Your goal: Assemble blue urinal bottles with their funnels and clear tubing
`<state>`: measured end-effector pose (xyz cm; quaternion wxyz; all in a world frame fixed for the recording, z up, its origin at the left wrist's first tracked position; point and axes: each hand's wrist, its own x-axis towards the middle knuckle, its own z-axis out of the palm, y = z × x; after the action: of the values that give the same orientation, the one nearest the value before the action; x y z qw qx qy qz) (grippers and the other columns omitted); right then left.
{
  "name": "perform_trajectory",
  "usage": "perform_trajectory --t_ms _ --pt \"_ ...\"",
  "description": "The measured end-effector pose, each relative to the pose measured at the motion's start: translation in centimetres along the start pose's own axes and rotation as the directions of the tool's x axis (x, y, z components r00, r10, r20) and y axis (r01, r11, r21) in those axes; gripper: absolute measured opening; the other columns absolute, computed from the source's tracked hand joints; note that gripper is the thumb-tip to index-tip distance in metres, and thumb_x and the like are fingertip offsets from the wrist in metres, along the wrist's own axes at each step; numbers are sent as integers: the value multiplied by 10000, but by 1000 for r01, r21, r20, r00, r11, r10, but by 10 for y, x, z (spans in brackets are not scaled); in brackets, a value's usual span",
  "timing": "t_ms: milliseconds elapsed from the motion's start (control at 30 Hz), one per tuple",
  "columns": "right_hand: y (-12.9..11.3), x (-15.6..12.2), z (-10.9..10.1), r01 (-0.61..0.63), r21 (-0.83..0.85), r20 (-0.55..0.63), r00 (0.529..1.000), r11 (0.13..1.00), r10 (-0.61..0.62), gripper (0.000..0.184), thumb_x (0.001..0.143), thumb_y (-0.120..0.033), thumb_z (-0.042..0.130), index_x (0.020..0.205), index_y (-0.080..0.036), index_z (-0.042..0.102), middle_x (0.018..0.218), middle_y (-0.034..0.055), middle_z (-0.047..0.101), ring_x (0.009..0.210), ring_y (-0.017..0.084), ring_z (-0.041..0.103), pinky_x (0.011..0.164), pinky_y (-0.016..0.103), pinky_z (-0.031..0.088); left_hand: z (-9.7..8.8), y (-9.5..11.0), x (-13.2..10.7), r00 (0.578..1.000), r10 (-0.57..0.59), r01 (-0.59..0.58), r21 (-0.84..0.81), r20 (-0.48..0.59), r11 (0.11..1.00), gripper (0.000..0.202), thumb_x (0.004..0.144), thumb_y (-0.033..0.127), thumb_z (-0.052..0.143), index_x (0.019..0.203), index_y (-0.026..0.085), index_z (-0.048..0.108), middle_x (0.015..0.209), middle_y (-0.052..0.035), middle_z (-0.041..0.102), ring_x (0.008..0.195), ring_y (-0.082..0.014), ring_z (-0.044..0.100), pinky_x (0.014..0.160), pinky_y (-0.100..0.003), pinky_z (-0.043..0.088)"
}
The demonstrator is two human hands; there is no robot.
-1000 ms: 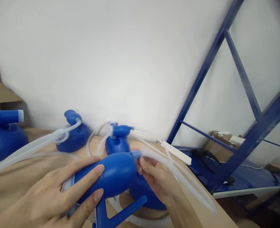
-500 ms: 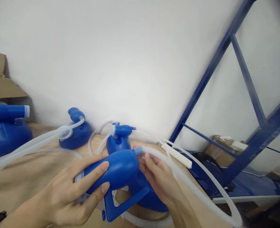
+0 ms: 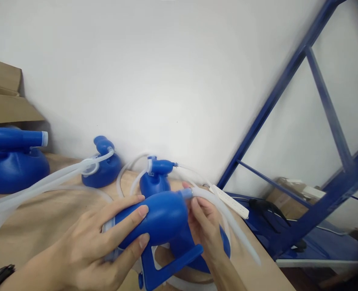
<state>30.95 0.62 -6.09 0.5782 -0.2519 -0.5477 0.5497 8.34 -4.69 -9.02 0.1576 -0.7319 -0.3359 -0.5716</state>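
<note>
My left hand (image 3: pixel 90 242) is wrapped over a blue plastic urinal head (image 3: pixel 162 216), with its fingertips on the upper side. An L-shaped blue handle (image 3: pixel 172 273) hangs below it. To its right sticks out a short pale-blue spout (image 3: pixel 185 193), where a translucent white hose (image 3: pixel 218 202) meets it. My right hand (image 3: pixel 206 222) pinches the hose close to this joint, thumb in front, other fingers partly hidden. Whether the hose sits over the spout or against its tip I cannot tell. Behind my right hand lies a larger blue container (image 3: pixel 225 242), mostly covered.
More blue urinal bottles stand along the wall: a large one (image 3: pixel 15 169), a smaller one with hoses (image 3: pixel 104 169) and another (image 3: pixel 156 182). A white power strip (image 3: pixel 230 202) lies at the table's right edge. Cardboard boxes (image 3: pixel 5 101) are left, a blue metal frame (image 3: pixel 272 97) right.
The view has shifted slightly. The wide hose loop at the right has swung inward, and the hose now slopes down closer to my right hand. Both hands keep their hold.
</note>
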Motion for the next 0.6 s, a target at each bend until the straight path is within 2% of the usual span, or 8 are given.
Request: perform_trajectory --t_ms 167,367,500,600 --pt "6 3 -4 -46 -76 32 998 996 48 380 835 -607 792 833 -227 798 819 63 756 816 243 693 814 381 557 -6 -4 7 998 53 -53 45 14 998 385 939 192 614 1310 293 637 1256 -86 746 957 -236 780 693 -317 667" --pt "11 3 -10 5 -233 40 999 973 4 465 867 -660 723 746 -212 759 733 38 688 730 203 611 787 343 536 -9 -14 9 993 113 -116 62 45 991 403 954 220 609 1349 297 629 1285 -87 739 1000 -244 772 746 -334 677" --pt "8 5 -13 43 -290 52 998 956 -29 482 895 -628 703 662 -207 721 650 15 625 698 196 589 739 320 519 -7 -13 9 996 79 -81 52 39 995 389 951 202 611 1331 280 637 1284 -91 729 994 -234 771 773 -323 665" --pt "-1 6 -12 43 -353 68 997 934 -20 486 885 -636 707 667 -203 741 661 23 653 693 205 603 716 320 515 -6 -11 9 997 64 -67 81 37 994 355 959 235 601 1304 304 648 1268 -71 736 974 -222 773 727 -297 659"
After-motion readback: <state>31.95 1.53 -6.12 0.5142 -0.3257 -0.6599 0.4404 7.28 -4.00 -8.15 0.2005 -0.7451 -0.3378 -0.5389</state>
